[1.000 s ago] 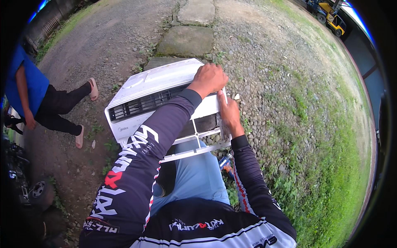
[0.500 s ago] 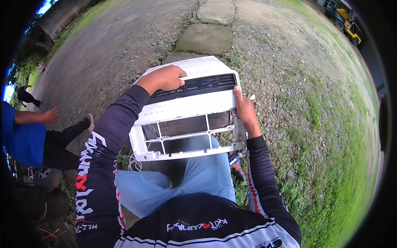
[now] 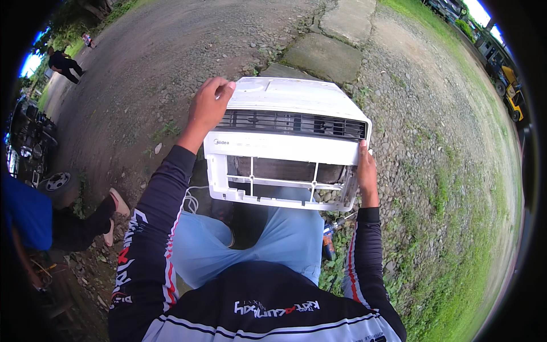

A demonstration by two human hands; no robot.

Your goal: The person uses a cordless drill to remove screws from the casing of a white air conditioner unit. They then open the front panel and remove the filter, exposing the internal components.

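Observation:
A white window air conditioner housing (image 3: 285,147) is held upright in front of my knees. It has a row of dark louvers (image 3: 296,122) across the front and an open barred frame below them, with a grey surface behind the bars. My left hand (image 3: 212,105) is at its upper left corner, fingers bent together against the edge; their undersides are hidden. My right hand (image 3: 367,171) grips the right edge, thumb on the front face and the other fingers behind.
A blue and orange power drill (image 3: 329,242) lies by my right thigh. A white cord (image 3: 191,202) is coiled near my left knee. At left are a person in blue (image 3: 28,214), a wheel (image 3: 58,181) and a motorcycle (image 3: 31,139). Stone slabs (image 3: 325,56) cross the gravel ahead.
My left hand has moved from the louvers to the upper left corner. The housing has shifted right in view and turned slightly. My right hand stays on its right edge.

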